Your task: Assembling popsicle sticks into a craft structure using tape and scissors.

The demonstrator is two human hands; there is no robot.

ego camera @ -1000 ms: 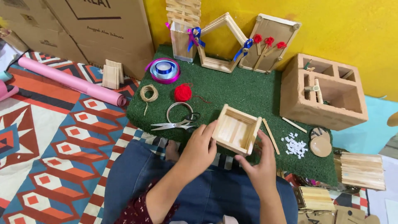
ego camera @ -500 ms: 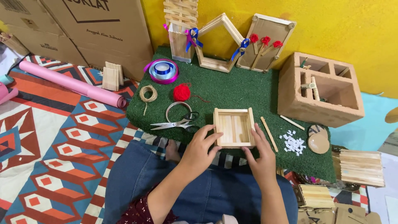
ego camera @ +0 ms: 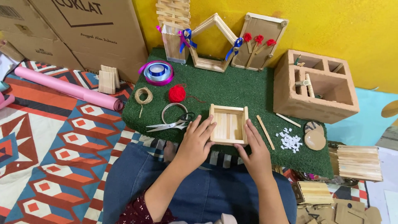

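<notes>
Two hands flank a small square tray [ego camera: 228, 124] built of pale wooden sticks, lying flat on the green turf mat [ego camera: 232, 89]. The left hand [ego camera: 195, 143] has its fingers spread along the tray's left wall; the right hand [ego camera: 253, 151] has its fingers close together against the right wall. Left of the tray lie steel scissors [ego camera: 172, 123] and a red yarn ball [ego camera: 177, 93]. Behind it stands a brown cardboard box [ego camera: 83, 29] with dark printed lettering.

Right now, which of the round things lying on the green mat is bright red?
The ball of red yarn, lying between the coil of brown twine and the small wooden box. The ribbon rolls behind it are blue and purple.
</notes>
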